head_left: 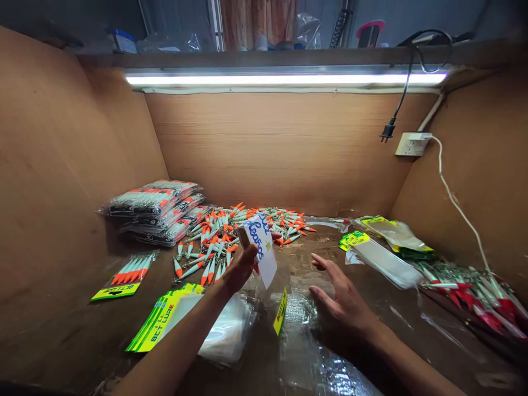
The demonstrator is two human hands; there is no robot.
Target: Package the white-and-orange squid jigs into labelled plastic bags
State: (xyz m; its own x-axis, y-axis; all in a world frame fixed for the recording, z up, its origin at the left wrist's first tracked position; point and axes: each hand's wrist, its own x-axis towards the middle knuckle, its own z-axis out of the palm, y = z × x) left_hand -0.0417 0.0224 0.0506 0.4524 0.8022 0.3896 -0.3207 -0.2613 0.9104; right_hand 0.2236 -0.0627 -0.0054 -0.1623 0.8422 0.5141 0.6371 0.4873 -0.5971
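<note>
1. Nearest you on the left, a stack of clear header bags (225, 335) lies on the worktop (88, 344), its yellow-green BCT LURE headers to the left and the clear pouches running right.
2. Between your forearms, a single yellow-green header tag (280, 312) has its long axis running near to far, leaning slightly right at the far end.
3. Your right hand (340, 300) is spread above the worktop, thumb and index finger well apart and pointing left and far; you have nothing visible between them, and the other fingers are hidden.
4. Your left hand (243, 267) reaches far and right, thumb on the near side and fingertips showing behind, closed on a white card (263, 253) with blue lettering. The card is at the middle of the scene, raised and tilted, its long axis slanting from far left to near right, with the plain end nearest you. You cannot tell whether it is one card or several.
5. Left of your left hand, a filled lure pack (131, 272) holds a row of lures, orange ends toward its near header.
6. On your right lie red-and-pale lures (482, 302) and, just farther, clear pouches (390, 263) with yellow-green headers.
7. Beyond your left hand spreads a heap of orange-and-white lures (216, 239), pointing many ways.
8. At far left, bulk bags (154, 206) full of orange-and-white lures are piled up.
</note>
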